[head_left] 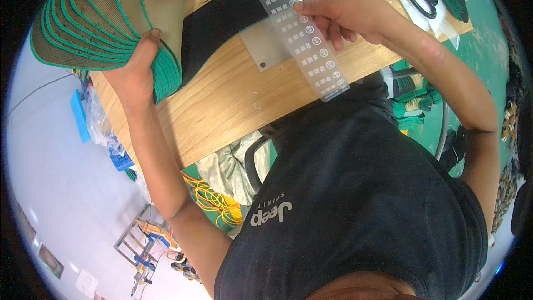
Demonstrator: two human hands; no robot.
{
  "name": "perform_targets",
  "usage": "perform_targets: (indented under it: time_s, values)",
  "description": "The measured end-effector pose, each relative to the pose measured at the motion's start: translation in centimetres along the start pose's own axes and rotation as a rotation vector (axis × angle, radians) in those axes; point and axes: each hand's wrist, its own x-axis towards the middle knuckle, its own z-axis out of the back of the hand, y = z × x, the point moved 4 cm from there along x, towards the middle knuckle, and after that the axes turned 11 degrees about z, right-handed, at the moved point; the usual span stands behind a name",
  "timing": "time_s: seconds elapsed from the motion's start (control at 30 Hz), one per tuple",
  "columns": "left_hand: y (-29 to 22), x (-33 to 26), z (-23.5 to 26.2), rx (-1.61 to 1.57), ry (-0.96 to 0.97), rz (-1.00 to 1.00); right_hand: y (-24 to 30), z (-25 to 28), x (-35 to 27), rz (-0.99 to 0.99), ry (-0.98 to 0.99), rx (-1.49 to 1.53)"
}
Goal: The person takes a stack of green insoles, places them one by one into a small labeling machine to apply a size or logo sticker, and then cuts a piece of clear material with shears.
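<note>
Clear printed strip [312, 55] at 1 o'clock, edge pinched by the right hand's [347, 11] fingers. Black insole [214, 30] at 11 o'clock on wooden worktop [222, 103]. Green-edged insole stack [91, 28] at 10 o'clock, gripped in left hand [135, 72], thumb uppermost.

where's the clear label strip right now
In the head view, just right of top centre: the right hand holds the label strip over the black insole and wooden table.
</note>
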Motion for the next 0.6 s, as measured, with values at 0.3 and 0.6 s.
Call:
perform_targets:
  time_s: [0.3, 0.6]
  values:
    - [-0.01, 0.12, -0.10, 0.051, -0.022, -0.006, 0.02, 0.11, 0.20, -0.041, 0.024, -0.012]
    - [-0.04, 0.10, -0.08, -0.007, -0.001, -0.006, 0.85, 0.42, 0.18, -0.156, 0.087, -0.009]
